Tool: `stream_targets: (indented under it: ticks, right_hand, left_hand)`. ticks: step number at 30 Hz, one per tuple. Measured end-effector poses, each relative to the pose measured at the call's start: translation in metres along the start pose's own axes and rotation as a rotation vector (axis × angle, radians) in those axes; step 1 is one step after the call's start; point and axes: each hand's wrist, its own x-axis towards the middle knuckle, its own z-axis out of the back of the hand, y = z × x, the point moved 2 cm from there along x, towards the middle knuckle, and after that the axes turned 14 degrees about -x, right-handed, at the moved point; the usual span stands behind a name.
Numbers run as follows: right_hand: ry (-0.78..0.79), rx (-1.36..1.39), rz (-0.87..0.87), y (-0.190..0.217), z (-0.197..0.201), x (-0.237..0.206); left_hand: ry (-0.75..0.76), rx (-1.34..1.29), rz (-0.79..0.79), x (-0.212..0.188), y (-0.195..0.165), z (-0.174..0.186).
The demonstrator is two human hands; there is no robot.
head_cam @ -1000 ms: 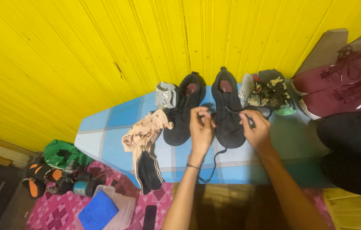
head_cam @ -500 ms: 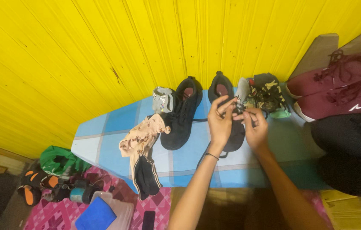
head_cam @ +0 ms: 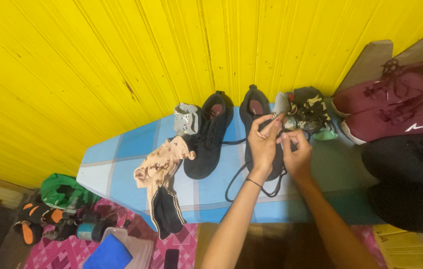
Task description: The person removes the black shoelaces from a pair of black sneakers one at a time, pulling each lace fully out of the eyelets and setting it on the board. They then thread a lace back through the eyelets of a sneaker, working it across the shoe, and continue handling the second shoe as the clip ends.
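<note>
right black shoe (head_cam: 260, 130): toe and lacing covered by both hands
black lace (head_cam: 239, 177): ends hidden in the fingers (grip unclear)
maroon shoes (head_cam: 396, 102): cut off by right edge
black garment (head_cam: 413, 174): runs out of frame at right
dark phone-like object (head_cam: 171, 259): cut by bottom edge, too small to tell
floor clutter (head_cam: 54, 219): blurred, kinds unclear

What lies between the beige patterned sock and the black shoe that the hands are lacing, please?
In the head view, the other black shoe lies between the beige patterned sock and the laced black shoe, toe toward the camera.
</note>
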Motion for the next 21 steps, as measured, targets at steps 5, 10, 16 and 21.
stream_targets:
  ticks: [5, 10, 16, 21]
  right_hand:
    - [-0.028, -0.046, -0.007, 0.008, 0.002, 0.001]
    - [-0.031, -0.123, 0.042, 0.013, 0.004, 0.0]
    - [-0.068, 0.01, -0.006, 0.017, 0.008, 0.004]
    - [-0.072, 0.131, -0.136, 0.016, 0.01, 0.004]
  left_hand:
    - [0.028, -0.006, -0.019, -0.001, -0.005, -0.005]
    - [0.061, -0.05, -0.014, -0.001, -0.005, -0.001]
    - [0.1, 0.013, -0.032, -0.004, 0.0, 0.0]
    - [0.071, 0.098, -0.081, -0.012, 0.001, 0.002]
